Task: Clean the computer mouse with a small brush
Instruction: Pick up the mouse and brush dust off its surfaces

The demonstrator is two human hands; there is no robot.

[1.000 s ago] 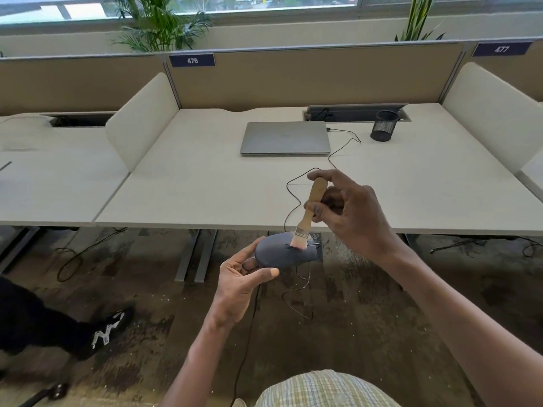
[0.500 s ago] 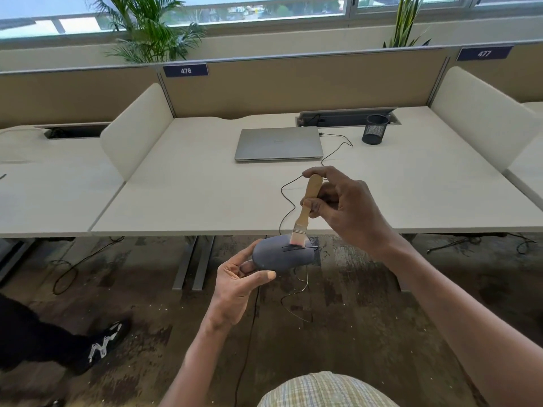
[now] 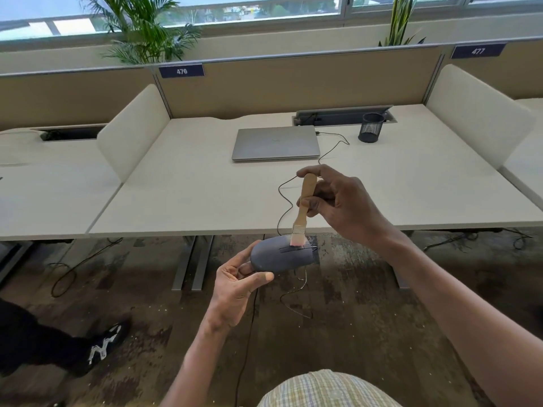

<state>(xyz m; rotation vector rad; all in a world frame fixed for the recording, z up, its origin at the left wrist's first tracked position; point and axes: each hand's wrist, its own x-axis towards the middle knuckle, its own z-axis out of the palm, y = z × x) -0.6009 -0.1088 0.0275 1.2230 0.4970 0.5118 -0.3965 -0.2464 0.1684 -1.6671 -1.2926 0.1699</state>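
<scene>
We've got the mouse (image 3: 280, 257) pinched in our left hand (image 3: 235, 284) off the tabletop (image 3: 182, 198) so the right hand (image 3: 338, 204), grasping the brush (image 3: 302, 212), reaches the button seam; bristles touching.

Bright, even daylight, entering through the window strip (image 3: 264, 13) at the top. Overexposed and washed out at the left end of that strip. Soft, weak shadows only: a dim band under the desk (image 3: 205, 186) edge below the window, darker mottled floor further down. No hard glare on the desk surface. Strong wide-angle bending toward the corners, partitions bowed and leaning outward. Slight softness overall, with smear on the brush bristles (image 3: 297, 241).
</scene>
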